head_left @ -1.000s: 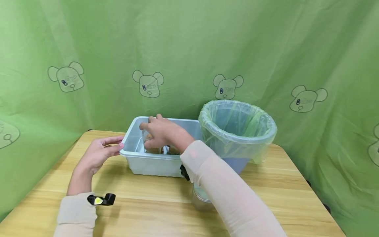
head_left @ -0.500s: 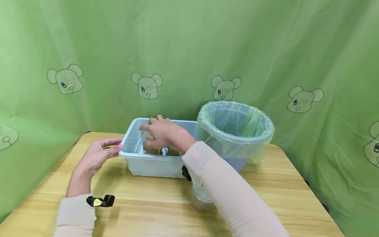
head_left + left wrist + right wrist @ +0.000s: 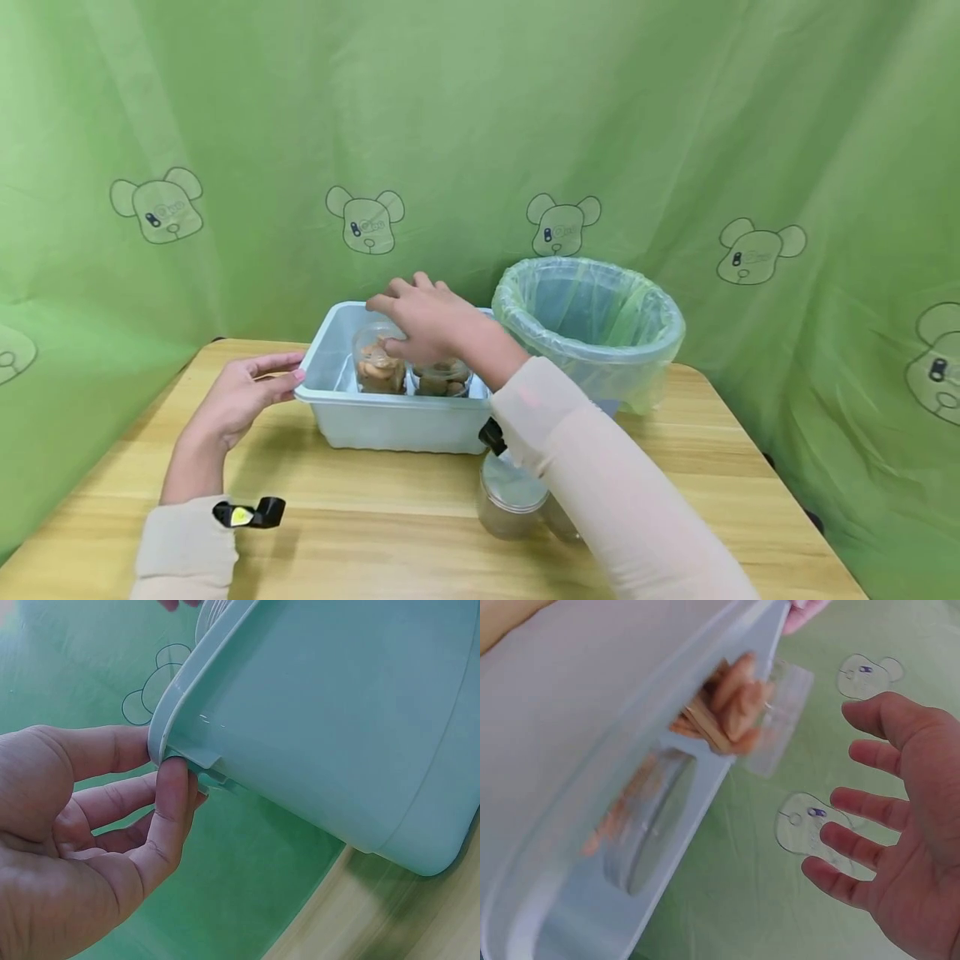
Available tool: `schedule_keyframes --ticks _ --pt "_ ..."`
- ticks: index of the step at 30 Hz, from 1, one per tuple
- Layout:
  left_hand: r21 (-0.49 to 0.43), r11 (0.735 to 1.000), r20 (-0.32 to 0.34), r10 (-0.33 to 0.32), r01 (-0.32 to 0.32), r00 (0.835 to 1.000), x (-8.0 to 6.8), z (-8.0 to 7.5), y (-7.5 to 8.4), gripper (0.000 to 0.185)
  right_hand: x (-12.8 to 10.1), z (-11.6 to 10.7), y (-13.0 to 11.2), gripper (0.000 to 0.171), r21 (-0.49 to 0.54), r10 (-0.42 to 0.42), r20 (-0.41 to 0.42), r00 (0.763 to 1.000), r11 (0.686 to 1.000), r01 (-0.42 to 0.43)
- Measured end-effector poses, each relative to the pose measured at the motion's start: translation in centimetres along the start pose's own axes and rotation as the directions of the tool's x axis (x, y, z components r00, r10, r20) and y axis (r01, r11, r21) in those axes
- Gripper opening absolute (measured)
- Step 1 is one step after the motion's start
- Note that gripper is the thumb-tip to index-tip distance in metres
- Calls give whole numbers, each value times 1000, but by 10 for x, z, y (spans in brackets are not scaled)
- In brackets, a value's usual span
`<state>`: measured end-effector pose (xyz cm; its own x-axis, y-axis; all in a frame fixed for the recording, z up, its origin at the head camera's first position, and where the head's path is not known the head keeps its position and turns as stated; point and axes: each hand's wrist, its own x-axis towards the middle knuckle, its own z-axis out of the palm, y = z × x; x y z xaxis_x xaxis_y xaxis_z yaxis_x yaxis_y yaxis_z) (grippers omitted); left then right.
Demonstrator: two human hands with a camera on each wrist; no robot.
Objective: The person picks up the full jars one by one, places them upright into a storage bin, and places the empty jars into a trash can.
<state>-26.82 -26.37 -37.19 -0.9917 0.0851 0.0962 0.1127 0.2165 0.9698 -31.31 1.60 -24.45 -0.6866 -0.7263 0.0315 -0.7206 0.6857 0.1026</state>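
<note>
The table [image 3: 390,492] carries everything, and the biggest thing on it is the bin [image 3: 588,333] with its green bag liner, standing to the right of the right hand [image 3: 427,321] and touching or nearly touching the tub [image 3: 390,421]. The tub, pale blue, sits directly under that hand; its left corner rim is where the left hand [image 3: 240,396] has its grip, thumb above and fingers [image 3: 172,802] tucked under the lip, a light pinch that steadies it.

Inside the tub, just below the right hand's palm, stand two clear jars side by side: the taller jar [image 3: 378,367] with pale biscuit-like pieces, and the lower jar [image 3: 442,379] with darker pieces to its right. The right hand's grip is spread, fingers straight and apart, hovering over the jars and holding nothing; the wrist view shows the open palm clear of the tub's rim.

Nearer the person, below the right forearm, a third jar [image 3: 513,500] waits on the table outside the tub.

The step in hand looks like the release after setting a jar into the tub. The next move likely calls for drawing the right hand back toward the third jar, closing round its side, while the left keeps the tub from sliding
</note>
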Motion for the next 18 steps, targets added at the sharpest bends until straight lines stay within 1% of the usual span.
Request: schedule_keyframes --ticks 6,18 --pt "2 1000 3 0 0 1000 -1 0 1 57 -18 -13 7 58 -30 24 -23 999 999 -25" --pt "-7 1000 3 -3 3 1000 -2 0 0 56 -60 -29 27 59 -20 34 -94 995 999 -36"
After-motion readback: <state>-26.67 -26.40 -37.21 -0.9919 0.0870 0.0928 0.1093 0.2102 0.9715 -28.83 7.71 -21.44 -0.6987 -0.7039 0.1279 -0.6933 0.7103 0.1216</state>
